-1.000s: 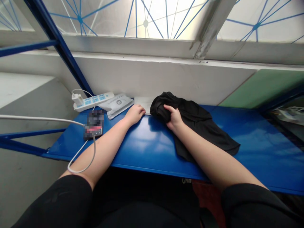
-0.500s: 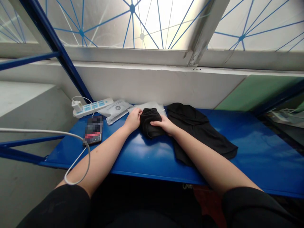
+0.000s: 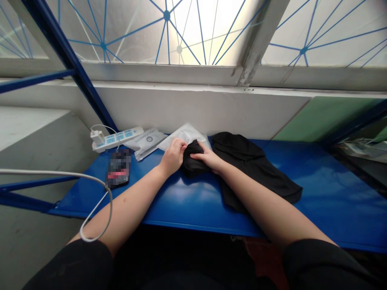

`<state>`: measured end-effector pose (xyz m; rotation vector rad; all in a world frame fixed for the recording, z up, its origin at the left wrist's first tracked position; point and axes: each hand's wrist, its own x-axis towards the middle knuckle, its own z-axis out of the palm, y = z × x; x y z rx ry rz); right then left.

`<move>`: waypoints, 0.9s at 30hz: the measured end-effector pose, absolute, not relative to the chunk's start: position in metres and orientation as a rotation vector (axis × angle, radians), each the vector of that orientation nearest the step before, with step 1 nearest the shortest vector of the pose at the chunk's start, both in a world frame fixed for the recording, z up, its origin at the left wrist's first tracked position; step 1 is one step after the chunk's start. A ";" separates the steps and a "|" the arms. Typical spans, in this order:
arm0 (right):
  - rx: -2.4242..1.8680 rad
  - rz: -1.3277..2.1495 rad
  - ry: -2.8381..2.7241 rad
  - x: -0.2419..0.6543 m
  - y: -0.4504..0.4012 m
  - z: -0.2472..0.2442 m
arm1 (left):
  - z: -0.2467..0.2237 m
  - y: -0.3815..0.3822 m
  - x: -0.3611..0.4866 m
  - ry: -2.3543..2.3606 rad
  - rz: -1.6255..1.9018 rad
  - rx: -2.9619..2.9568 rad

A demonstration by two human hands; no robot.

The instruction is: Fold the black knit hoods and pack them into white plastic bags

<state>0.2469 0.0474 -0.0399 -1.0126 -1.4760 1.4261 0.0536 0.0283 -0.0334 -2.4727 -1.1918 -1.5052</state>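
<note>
Nearest to me, the white cable [image 3: 91, 233] makes a loop beside my left forearm [image 3: 130, 209], and if I pull this arm back, it can catch the loop and drag the phone [image 3: 117, 168] over the left part of the desk [image 3: 169, 203]. My left hand [image 3: 173, 157] is behind the middle of the front edge, and its fingers [image 3: 180, 146] lie close together, with the tips against the bundle [image 3: 193, 161], a folded black cloth. My right hand [image 3: 208, 157] is on top of this bundle, and its fingers [image 3: 196, 156] are pressed together over it; I cannot tell if they really pinch. If I loosen them, I think the soft fold may open. Just right of the bundle, the black cloth [image 3: 254, 171] lies flat and wrinkled. Behind my hands, the thin plastic bag [image 3: 184, 135] sits on the back edge and may slide off if my hand pushes it. Farther left are the silver pouch [image 3: 145, 143] and the power strip [image 3: 116, 139].
</note>
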 end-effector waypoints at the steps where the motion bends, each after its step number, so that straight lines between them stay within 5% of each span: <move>1: -1.017 1.408 -1.491 0.247 0.048 -0.041 | -0.033 0.027 0.054 -1.181 -1.507 -2.476; 10: -1.036 1.394 -1.409 0.251 0.048 -0.044 | -0.031 0.023 0.059 -1.125 -1.375 -2.610; 20: -0.757 1.837 -1.089 0.249 0.040 -0.035 | -0.033 0.025 0.054 -1.717 -1.099 -2.364; 27: -0.825 1.598 -0.953 0.241 0.042 -0.040 | -0.032 0.019 0.063 -1.611 -1.083 -2.396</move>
